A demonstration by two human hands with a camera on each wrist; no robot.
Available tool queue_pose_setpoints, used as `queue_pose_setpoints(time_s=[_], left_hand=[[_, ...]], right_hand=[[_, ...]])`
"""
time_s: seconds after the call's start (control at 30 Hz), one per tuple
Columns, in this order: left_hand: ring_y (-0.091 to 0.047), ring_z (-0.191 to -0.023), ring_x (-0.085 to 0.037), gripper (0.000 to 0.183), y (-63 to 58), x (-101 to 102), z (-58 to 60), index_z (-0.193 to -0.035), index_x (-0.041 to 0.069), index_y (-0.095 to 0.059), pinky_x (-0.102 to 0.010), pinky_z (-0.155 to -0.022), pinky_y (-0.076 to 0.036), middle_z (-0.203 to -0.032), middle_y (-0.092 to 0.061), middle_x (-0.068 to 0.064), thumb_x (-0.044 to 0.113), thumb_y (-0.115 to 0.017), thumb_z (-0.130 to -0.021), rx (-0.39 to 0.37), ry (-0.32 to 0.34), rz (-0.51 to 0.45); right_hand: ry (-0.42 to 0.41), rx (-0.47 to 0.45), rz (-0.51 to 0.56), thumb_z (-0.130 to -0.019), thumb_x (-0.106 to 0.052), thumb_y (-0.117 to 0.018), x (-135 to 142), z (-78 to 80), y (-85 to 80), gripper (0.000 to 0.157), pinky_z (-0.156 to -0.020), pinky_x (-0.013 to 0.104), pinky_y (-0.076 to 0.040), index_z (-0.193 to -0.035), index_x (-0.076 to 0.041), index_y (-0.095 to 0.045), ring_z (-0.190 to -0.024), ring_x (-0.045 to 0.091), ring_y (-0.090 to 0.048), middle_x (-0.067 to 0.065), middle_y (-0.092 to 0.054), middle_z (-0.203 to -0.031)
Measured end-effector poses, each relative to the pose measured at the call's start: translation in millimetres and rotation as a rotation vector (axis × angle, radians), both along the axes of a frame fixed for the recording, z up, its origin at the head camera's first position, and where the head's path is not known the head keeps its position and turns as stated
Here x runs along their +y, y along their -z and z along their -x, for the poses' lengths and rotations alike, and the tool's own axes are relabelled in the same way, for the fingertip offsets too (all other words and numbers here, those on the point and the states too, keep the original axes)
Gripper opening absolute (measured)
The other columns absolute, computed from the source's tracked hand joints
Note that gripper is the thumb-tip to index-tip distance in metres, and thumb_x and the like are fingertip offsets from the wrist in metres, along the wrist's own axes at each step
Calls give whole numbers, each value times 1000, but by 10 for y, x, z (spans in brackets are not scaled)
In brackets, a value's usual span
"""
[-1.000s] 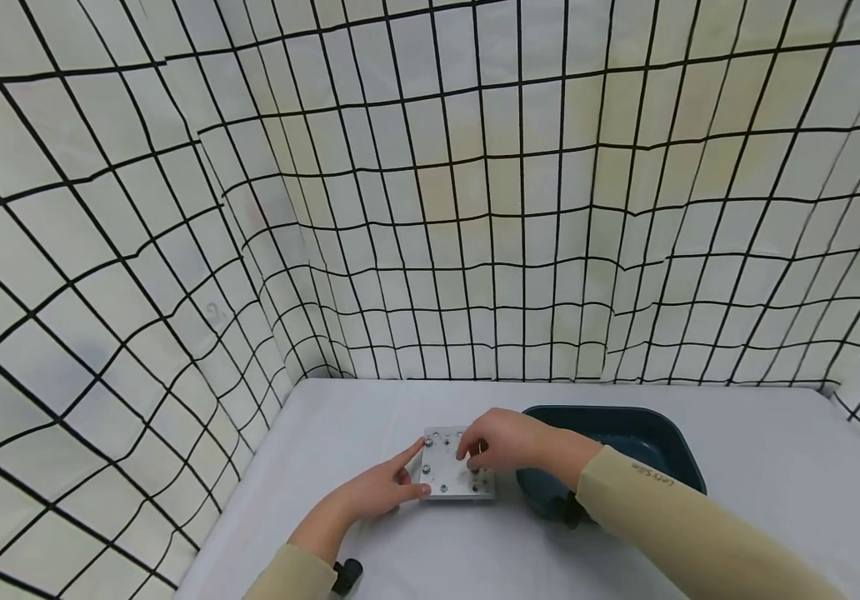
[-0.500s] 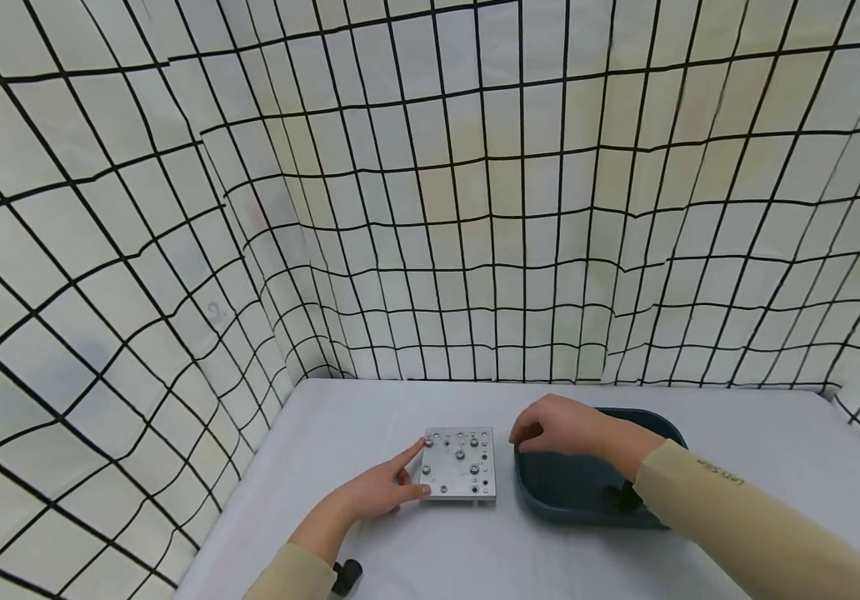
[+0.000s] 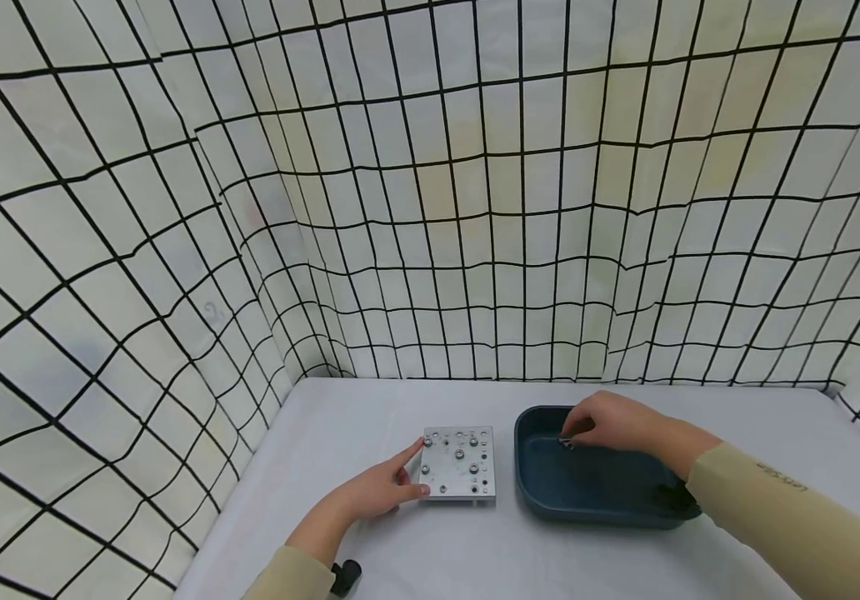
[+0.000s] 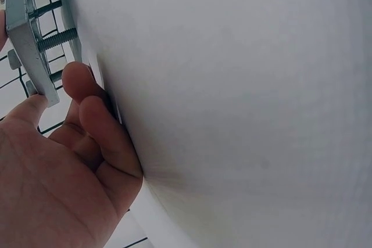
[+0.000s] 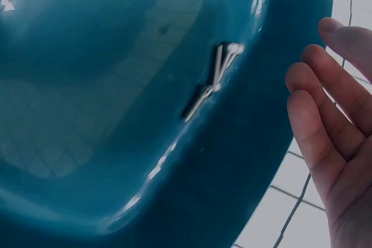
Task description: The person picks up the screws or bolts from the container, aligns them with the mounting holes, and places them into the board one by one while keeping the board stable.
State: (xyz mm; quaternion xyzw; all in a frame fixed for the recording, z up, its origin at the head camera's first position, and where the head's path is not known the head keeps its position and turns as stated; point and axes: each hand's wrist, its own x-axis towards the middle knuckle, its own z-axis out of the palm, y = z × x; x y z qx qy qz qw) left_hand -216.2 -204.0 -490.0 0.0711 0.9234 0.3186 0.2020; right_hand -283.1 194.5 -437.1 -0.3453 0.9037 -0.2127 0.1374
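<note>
A square metal plate (image 3: 448,479) with round bolt heads and small holes lies on the white table. Threaded shanks (image 4: 57,40) stick out below it in the left wrist view. My left hand (image 3: 376,490) touches the plate's left side, the extended index finger at the back corner and the thumb at the front corner; other fingers curl lower down. Over the back left of a dark blue tray (image 3: 595,518) is my right hand (image 3: 613,422), its fingers loosely bent. A few slim bolts (image 5: 220,72) lie along the tray's inner edge, apart from the fingertips in the right wrist view.
The tray stands just right of the plate, with a narrow strip of table (image 3: 503,500) between them. White walls (image 3: 475,250) with a black grid rise behind and at the left. A black wrist device (image 3: 346,577) sits by the left sleeve.
My right hand has moved right, from over the plate across to the tray's back left. My left hand and the plate have stayed in place.
</note>
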Motion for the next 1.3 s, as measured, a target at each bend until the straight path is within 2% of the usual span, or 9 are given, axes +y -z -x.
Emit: queue_pose_setpoints(time_s=[0.3,0.63,1.07,1.3], left_hand=[[-51,-67,-17,86,-14,8,5,-158,31,-27,-34,-62,-37,-93,-53,-1,53,-70,-87,-3,2,0],[-52,-67,-17,86,-39,27,-1,-158,31,-27,-35,-63,-37,-93,-53,-1,51,-71,-86,-15,-12,0],[-52,-67,-17,87,17,16,16,-158,31,-27,-35,-63,-37,-92,-53,-1,54,-71,-86,-4,-14,8],[-52,-67,-17,87,27,16,16,-158,31,-27,-35,-64,-38,-91,-54,-1,52,-71,-86,-5,-7,0]], right_hand=[[7,12,-31,-91,-15,-72,140,72,81,12,-73,29,-52,-102,-15,-76,-82,2,-62,-12,-68,-94],[4,56,-176,-88,-13,-74,154,106,110,8,-72,32,-51,-96,-16,-75,-79,5,-61,-12,-67,-88],[-50,214,-271,-83,-9,-78,184,59,225,11,-71,34,-52,-93,-13,-75,-78,12,-62,-6,-67,-85],[-54,230,-291,-82,-8,-79,164,66,254,12,-70,33,-52,-91,-13,-75,-76,11,-62,-6,-67,-84]])
